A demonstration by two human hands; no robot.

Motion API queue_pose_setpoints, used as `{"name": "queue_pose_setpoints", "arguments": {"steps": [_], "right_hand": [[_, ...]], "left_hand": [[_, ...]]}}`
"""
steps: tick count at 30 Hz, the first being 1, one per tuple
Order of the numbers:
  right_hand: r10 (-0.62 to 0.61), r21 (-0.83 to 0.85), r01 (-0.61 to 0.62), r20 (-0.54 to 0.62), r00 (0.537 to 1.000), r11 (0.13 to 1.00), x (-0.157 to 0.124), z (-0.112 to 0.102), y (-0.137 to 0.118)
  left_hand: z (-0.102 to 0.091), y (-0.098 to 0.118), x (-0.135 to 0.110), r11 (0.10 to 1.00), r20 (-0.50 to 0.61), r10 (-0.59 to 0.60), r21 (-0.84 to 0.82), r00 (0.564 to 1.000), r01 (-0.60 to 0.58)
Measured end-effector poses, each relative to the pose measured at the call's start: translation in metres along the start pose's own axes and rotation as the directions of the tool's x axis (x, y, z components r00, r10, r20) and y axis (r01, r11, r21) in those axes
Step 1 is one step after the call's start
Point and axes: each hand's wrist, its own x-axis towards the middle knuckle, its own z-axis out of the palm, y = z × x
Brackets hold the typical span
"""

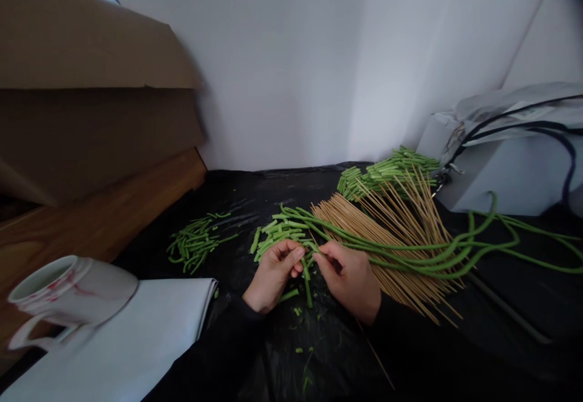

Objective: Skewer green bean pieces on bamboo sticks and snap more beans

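Observation:
My left hand (277,270) pinches a short cut piece of garlic scape (307,289) between thumb and fingers. Close beside it, my right hand (348,277) is closed in a pinch at a green scape piece (312,246) that spans the gap between both hands. A thin bamboo skewer (380,362) sticks out below the right wrist; whether the fingers hold it is hidden. Just beyond the hands lies a pile of cut scape pieces (280,232). Long whole garlic scapes (410,256) stretch rightward across a spread of bamboo skewers (359,223).
A bundle of cut scapes (394,168) lies at the wall, near a white bag (501,171) with dark handles. Thinner green pieces (194,244) form a heap on the left. A mug (100,292) lies tipped on white sheeting (159,317). A cardboard box (100,116) stands behind.

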Motion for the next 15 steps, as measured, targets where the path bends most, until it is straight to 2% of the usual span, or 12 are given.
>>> {"name": "queue_pose_setpoints", "arguments": {"steps": [3,5,11,15], "right_hand": [[-0.085,-0.045,0.087,0.049,0.995,0.995,-0.004,0.005,-0.001],[-0.091,-0.039,0.093,0.06,0.994,0.995,-0.004,0.005,-0.002],[0.033,0.052,-0.036,0.052,0.998,0.998,0.004,-0.003,0.001],[0.07,0.135,-0.078,0.062,0.996,0.988,0.006,-0.001,0.004]], "left_hand": [[0.001,0.0,0.0,0.999,-0.006,0.002,-0.05,1.0,-0.003],[0.002,0.001,0.001,0.996,-0.019,0.003,-0.092,1.0,-0.004],[-0.004,0.011,0.004,0.982,-0.1,0.053,-0.174,0.994,-0.07],[-0.004,0.012,0.002,0.992,-0.047,0.063,-0.109,0.997,-0.068]]}}
